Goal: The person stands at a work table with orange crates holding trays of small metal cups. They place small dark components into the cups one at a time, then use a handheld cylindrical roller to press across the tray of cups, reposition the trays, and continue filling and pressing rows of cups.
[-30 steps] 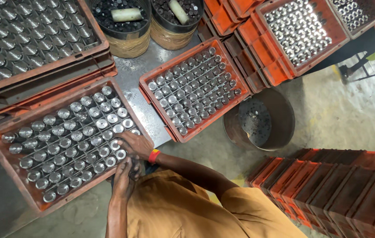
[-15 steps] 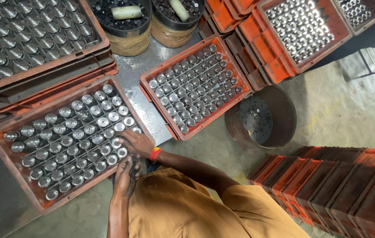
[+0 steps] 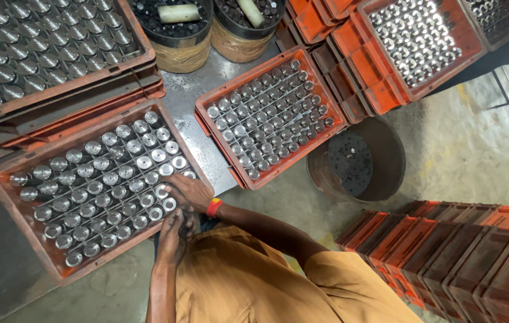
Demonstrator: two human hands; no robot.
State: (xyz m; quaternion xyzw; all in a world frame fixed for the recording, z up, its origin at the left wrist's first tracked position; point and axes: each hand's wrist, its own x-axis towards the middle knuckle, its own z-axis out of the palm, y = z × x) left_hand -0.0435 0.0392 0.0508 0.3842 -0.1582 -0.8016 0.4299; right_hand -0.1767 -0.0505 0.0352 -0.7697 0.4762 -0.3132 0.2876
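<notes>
Now, near orange tray (image 3: 57,269) on tabletop (image 3: 197,107) almost full of upright metal cylinders (image 3: 93,185). Both hands at near-right corner: right hand (image 3: 187,192) flat over last slots, left hand (image 3: 174,236) curled just below; grip on part unclear. Second tray (image 3: 326,128) already packed.

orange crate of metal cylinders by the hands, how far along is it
Done: the orange plastic crate holds rows of shiny metal cylinders nearly throughout. In hand: the right hand and left hand meet at its near right corner. Left: that corner; I can't tell how many slots are empty.
</notes>
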